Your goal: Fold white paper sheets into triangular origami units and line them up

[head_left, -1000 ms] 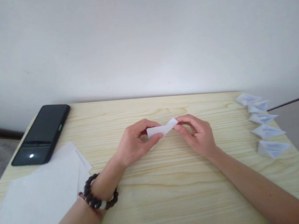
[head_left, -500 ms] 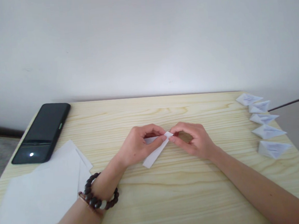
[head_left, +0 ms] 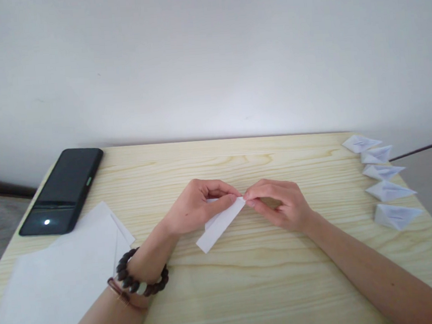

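A folded white paper (head_left: 221,227) is held over the middle of the table, its long strip-like edge slanting down to the left. My left hand (head_left: 200,206) pinches it near its upper end between thumb and fingers, covering part of the folds. At the tip of the same paper, my right hand (head_left: 279,200) has thumb and forefinger closed on the corner. The fingertips of both hands nearly meet there. A dark beaded bracelet (head_left: 130,283) and a thin brown cord circle my left wrist.
Several folded paper boats (head_left: 383,172) stand in a column along the table's right side. At the left lie loose white sheets (head_left: 68,278), with a black phone (head_left: 63,191) just beyond them. The wooden table (head_left: 248,289) meets a pale wall (head_left: 208,62) at the back.
The small white flap that showed between the fingertips is now down out of sight. The paper's lower strip reaches further down and left, and my right fingers have closed on the tip.
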Tool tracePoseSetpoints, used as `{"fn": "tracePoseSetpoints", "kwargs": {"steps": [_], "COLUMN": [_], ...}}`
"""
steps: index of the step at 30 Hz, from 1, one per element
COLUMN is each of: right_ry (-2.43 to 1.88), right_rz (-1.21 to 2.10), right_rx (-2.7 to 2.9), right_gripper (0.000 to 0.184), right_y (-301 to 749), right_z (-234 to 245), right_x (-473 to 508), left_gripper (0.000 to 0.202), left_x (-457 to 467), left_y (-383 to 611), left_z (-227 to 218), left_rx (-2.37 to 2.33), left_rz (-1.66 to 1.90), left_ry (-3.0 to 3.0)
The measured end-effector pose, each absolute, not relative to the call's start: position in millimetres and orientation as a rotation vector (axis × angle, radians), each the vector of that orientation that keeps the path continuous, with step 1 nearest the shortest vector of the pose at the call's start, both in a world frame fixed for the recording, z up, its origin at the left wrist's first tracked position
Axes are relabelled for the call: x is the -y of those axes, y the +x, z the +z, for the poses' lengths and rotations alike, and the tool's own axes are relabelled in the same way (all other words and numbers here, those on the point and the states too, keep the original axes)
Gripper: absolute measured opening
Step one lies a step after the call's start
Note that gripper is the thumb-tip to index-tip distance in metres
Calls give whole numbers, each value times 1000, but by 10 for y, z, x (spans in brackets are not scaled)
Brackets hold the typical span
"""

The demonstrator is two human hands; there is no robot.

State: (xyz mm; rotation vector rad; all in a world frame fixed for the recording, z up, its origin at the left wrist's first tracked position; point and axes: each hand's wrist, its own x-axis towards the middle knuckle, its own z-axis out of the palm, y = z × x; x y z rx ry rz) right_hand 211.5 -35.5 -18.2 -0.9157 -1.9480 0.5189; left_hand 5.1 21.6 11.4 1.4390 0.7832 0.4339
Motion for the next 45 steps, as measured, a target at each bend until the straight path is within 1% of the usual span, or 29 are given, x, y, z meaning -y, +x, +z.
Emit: {"fn": "tracePoseSetpoints", "kwargs": {"steps": [3, 8, 15, 18, 23, 26, 30, 45], "right_ry": [-894, -832, -827, -836, -1060, -1071, -1019, -969], "right_rz": [439, 364, 389, 404, 587, 617, 606, 823], "right_rx": [1985, 2040, 2057, 2056, 2037, 2123, 2182, 2128], "right_gripper": [25, 25, 28, 24, 13, 5, 17, 21], "right_y": [2117, 2122, 2115, 2108, 2107, 2110, 2109, 2160], "right_z": [-199, -205, -213, -193, -107, -87, -119, -69], "right_x": [363, 360, 366, 373, 372, 354, 329, 325], "left_gripper": [18, 24, 30, 28, 24, 22, 19, 22], "left_x": [-238, -257, -237, -219, -172, -146, -130, -166], "left_y": [40, 35, 58, 75, 109, 132, 151, 112], "left_z": [140, 166, 173, 169, 128, 95, 82, 108], "left_rx": [-803, -763, -790, -830, -863, -870, -906, -898], "left_rz": [415, 355, 339, 330, 353, 361, 359, 372], "left_ry": [1471, 1530, 1587, 1600, 1606, 1623, 1658, 1610]}}
